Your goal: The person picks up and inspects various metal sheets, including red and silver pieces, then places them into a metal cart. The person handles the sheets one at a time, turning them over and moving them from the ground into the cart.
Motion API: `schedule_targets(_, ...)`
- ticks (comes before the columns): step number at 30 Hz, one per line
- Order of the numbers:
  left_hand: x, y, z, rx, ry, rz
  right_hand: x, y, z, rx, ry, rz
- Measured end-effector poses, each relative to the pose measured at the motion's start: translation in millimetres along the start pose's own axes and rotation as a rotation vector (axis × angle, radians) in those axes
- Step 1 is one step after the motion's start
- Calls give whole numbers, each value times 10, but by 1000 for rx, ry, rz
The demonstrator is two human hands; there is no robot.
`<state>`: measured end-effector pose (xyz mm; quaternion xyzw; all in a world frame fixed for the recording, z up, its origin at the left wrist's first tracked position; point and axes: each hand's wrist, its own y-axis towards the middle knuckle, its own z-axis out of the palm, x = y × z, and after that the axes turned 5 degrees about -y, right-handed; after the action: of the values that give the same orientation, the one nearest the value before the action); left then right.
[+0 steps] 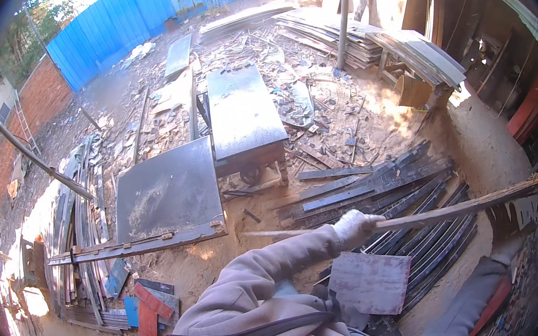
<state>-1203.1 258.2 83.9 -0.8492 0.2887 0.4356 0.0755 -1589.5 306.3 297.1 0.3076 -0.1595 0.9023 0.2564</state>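
Long, rough brown wooden plank (453, 212): clasped in white-gloved left hand (359, 227), jutting both sides; probably stiff, fairly light, splintery.
Right hand (513, 228): below plank's right end; grip too unclear to judge.
Plank hold: best near mid-length.

blue fence (111, 36), 11 o'clock | brick wall (45, 92), 10 o'clock | slim post (344, 14), 1 o'clock | sandy ground (400, 112), sunlit toward 2 o'clock

Wooden plank (453, 212) in gloved left hand (357, 227)
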Motion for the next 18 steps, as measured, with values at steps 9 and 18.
schedule_targets(9, -514, -162, 1736, 578, 1, 117, 507, 734, -3400, -576, -1115, 158)
schedule_targets(18, -1359, -431, 2273, 849, 124, 133, 727, -491, -4620, -844, -1287, -196)
